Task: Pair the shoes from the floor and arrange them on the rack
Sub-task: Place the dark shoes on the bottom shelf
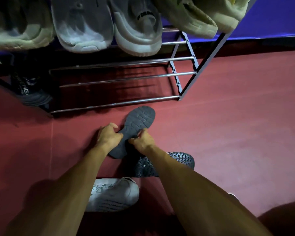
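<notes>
Floor: red, matte; fills most of the view.

Wall: blue; upper right, behind the rack.

Rack: dark frame with chrome crossbars; stands on the floor against the wall, two tiers in view.

Pale shoes: upper tier, right end, toes overhanging the front bar; one more of like colour at the far left end.

Grey pair: upper tier, centre; side by side, touching, toes toward the camera.

White shoe: on the floor between the two forearms, nearest the camera; dark print along its side.

Dark shoe: turned sole-up just in front of the rack's lowest bar, toe toward the rack. Held at mid-length from both sides. Cannot tell whether the heel touches the floor.

Patterned-sole shoe: on the floor just behind the dark shoe; sole showing, partly hidden under the right forearm.

Black shoe: lower tier, left end; white lettering, deep in shadow.

Left hand: fingers curled over the dark shoe's left edge, gripping it.

Right hand: thumb and bent fingers closed on the dark shoe's right edge.
</notes>
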{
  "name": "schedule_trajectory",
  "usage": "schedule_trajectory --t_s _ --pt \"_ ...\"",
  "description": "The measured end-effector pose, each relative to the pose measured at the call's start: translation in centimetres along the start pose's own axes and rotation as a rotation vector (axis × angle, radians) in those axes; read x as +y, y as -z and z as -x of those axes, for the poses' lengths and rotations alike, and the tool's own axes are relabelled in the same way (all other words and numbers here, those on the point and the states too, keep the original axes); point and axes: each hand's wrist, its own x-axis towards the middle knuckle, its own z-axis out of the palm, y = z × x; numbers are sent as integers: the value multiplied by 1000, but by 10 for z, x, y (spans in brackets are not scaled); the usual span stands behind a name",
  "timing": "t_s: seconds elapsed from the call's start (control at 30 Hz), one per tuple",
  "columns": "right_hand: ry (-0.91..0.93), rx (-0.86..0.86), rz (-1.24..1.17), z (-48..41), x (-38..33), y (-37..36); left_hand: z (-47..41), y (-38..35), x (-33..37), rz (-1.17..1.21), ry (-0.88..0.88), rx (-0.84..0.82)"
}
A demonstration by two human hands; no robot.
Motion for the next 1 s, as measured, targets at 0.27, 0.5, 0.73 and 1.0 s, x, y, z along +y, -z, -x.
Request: schedule_trajectory --t_s 0.27,0.5,0.73,1.0 --pt "-29 26 -27 9 0 -4 16 1 -14 80 31 -83" --pt "31 28 -254 37 -10 2 57 27 -1 222 -59 -41" --pt "23 -127 -545 98 -18 26 125 52 10 424 -206 -102" --pt "59 -279 -659 150 -12 31 172 76 12 528 -329 -211"
